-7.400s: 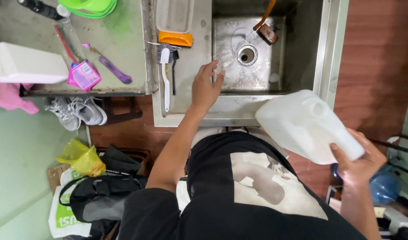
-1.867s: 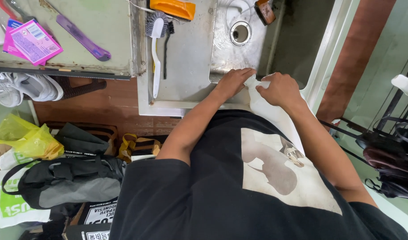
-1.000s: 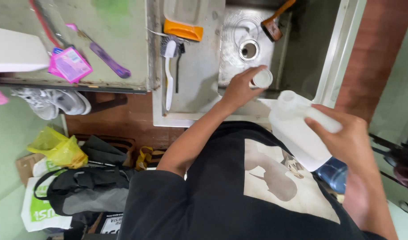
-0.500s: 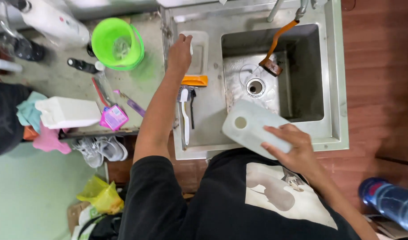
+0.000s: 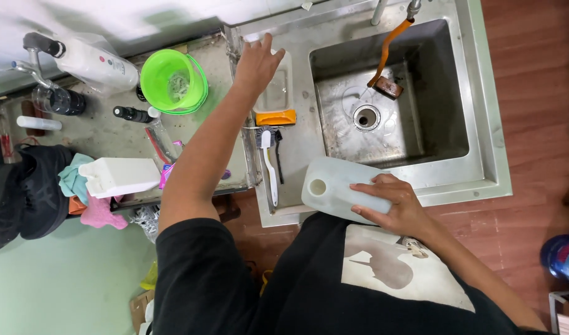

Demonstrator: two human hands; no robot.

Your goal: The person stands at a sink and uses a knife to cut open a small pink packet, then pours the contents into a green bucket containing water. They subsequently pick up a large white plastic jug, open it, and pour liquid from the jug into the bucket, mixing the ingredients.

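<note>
The translucent white plastic jug (image 5: 339,188) lies on its side across the front rim of the stainless steel sink (image 5: 483,155), long axis running left to right, its open round mouth pointing left toward the white-handled brush (image 5: 269,166). Your right hand (image 5: 393,208) has its grip wrapped over the jug's base end. Your left hand (image 5: 257,62) reaches far forward, fingers spread loose, resting on the clear plastic tray (image 5: 275,93) beside the green plastic bowl (image 5: 173,80) on the surface.

Two hands show: the left hand (image 5: 257,62) at eleven o'clock, the right hand (image 5: 393,205) at five o'clock. One translucent plastic jug (image 5: 334,189) lies under the right. One steel sink (image 5: 483,124), one green bucket (image 5: 173,80), one white brush (image 5: 269,167), one orange sponge (image 5: 275,117), one white box-shaped container (image 5: 120,177) on the tabletop (image 5: 98,133).
</note>
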